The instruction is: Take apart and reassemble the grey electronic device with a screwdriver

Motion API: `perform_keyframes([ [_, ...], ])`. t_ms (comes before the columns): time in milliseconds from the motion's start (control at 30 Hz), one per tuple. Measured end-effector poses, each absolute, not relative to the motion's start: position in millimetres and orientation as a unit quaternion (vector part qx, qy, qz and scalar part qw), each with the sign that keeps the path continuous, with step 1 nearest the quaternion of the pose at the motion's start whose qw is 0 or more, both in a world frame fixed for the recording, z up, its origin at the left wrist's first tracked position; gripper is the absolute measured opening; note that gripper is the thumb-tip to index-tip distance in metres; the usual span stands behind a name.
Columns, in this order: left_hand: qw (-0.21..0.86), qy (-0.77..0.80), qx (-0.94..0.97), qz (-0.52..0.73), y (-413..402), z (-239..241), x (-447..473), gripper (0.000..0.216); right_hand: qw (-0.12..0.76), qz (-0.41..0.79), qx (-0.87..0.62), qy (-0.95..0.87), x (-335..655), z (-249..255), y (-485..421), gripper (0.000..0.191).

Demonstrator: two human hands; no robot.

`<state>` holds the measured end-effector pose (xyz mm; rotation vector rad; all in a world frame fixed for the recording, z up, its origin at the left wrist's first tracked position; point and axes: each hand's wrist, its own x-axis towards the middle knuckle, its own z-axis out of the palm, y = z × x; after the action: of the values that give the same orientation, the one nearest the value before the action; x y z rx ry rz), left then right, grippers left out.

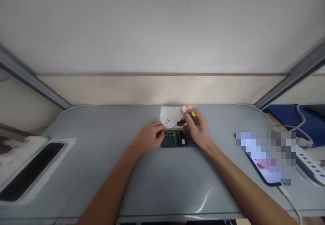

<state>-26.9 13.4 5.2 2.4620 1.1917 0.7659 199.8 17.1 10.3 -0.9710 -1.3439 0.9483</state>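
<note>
A small black device (179, 141) with a green circuit board (173, 135) exposed lies on the grey table (162, 181). My left hand (149, 137) is closed on the device's left edge, fingertips at the board. My right hand (198, 128) grips a black-and-yellow screwdriver (183, 120), its tip pointing down-left onto the board. Behind the device lies a white sheet of paper (170, 115) with two or three small dark screws (168, 120) on it.
A phone (266, 165) on a cable lies at the right, beside a white power strip (308, 164). A white tray with a black rectangular recess (30, 170) sits at the left. A small white and orange object (186, 108) rests at the paper's far corner.
</note>
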Motion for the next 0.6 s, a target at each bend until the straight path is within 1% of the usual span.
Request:
perform_keyframes([
  [233,0.142,0.407,0.863,0.263,14,4,-26,0.024,0.525,0.39,-0.398,-0.644,188,31,21,0.029],
  [433,0.132,0.409,0.863,0.266,20,1,-29,0.022,0.439,0.37,-0.336,-0.746,175,58,37,0.029],
  [533,0.123,0.403,0.866,0.271,23,-2,-31,0.021,0.469,0.377,-0.338,-0.724,170,59,39,0.026],
  [600,0.117,0.402,0.867,0.271,24,-3,-32,0.022,0.496,0.429,-0.318,-0.685,167,53,36,0.025],
])
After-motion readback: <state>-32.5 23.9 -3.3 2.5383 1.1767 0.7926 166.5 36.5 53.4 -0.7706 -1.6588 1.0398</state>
